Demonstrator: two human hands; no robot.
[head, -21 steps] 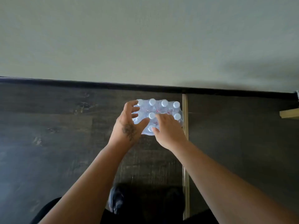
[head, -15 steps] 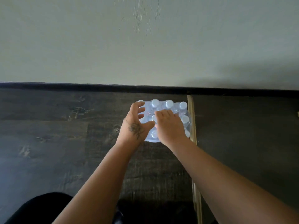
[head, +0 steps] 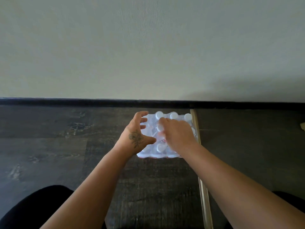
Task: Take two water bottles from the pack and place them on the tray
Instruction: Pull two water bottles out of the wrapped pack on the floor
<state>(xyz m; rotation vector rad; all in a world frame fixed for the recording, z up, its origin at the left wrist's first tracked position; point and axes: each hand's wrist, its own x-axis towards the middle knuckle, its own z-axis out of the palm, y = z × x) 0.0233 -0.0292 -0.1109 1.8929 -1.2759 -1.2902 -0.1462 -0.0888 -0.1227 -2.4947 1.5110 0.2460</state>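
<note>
A shrink-wrapped pack of water bottles (head: 173, 118) with white caps stands on the dark wood floor against the black baseboard. My left hand (head: 136, 137), with a tattoo on its back, rests at the pack's left side, fingers spread and curled over the wrap. My right hand (head: 178, 135) lies on top of the pack's middle, fingers pressed among the caps near one bottle cap (head: 159, 127). Whether it grips a bottle is hidden by the hand itself. No tray is in view.
A pale wall fills the upper half above the black baseboard (head: 82, 102). A light metal floor strip (head: 203, 195) runs along the pack's right side toward me. My dark-clothed knees (head: 33, 209) are at the bottom corners.
The view has come closer to the pack. My right hand has slid further over the top of the pack; my left hand's fingers have opened wider at the left side.
</note>
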